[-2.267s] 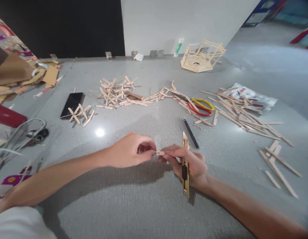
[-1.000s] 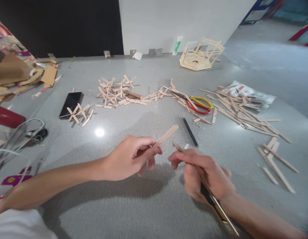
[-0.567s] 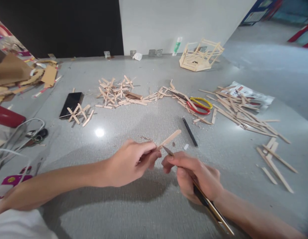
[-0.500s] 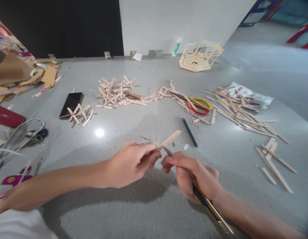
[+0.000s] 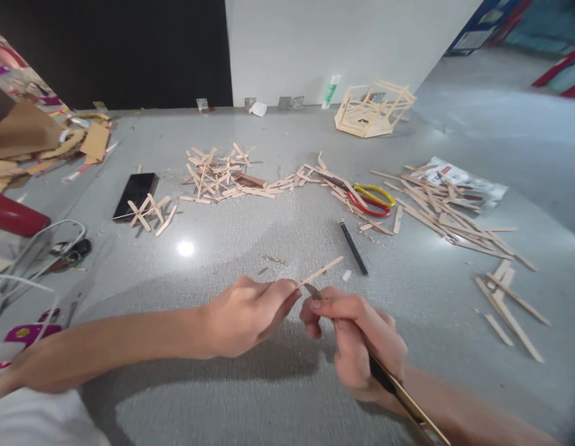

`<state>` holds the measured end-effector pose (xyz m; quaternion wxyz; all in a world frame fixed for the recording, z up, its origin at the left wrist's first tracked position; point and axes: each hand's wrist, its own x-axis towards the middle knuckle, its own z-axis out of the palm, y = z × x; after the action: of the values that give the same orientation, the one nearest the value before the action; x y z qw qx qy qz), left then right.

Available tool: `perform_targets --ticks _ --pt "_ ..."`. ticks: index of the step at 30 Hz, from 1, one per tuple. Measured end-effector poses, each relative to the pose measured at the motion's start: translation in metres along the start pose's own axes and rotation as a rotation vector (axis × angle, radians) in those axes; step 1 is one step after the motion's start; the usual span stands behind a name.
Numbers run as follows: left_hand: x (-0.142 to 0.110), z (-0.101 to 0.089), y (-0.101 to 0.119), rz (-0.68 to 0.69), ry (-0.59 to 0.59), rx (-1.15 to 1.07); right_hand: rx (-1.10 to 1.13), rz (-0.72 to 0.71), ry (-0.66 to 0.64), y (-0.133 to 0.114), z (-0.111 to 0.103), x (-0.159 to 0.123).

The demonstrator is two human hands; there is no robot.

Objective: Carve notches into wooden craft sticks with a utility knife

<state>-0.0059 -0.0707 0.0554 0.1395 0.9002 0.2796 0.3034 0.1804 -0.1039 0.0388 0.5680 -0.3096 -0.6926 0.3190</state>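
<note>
grey floor (image 5: 287, 384) | left hand (image 5: 250, 313) grip pinches stick (image 5: 322, 271) | right hand (image 5: 357, 337) fisted around knife (image 5: 399, 390)

The stick (image 5: 321, 272) is pale bare wood, the knife (image 5: 399, 393) yellow metal and black plastic, the table (image 5: 278, 384) grey, finely textured, faintly glossy.
</note>
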Motion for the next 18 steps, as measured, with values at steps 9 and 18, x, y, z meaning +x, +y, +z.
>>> perform_targets --ticks 9,18 --pt "0.001 0.003 0.007 -0.086 0.111 -0.070 0.605 0.451 0.010 -0.011 -0.001 0.009" --pt "0.028 -0.023 0.015 -0.747 -0.203 -1.113 0.125 0.084 -0.028 0.001 -0.014 0.016"
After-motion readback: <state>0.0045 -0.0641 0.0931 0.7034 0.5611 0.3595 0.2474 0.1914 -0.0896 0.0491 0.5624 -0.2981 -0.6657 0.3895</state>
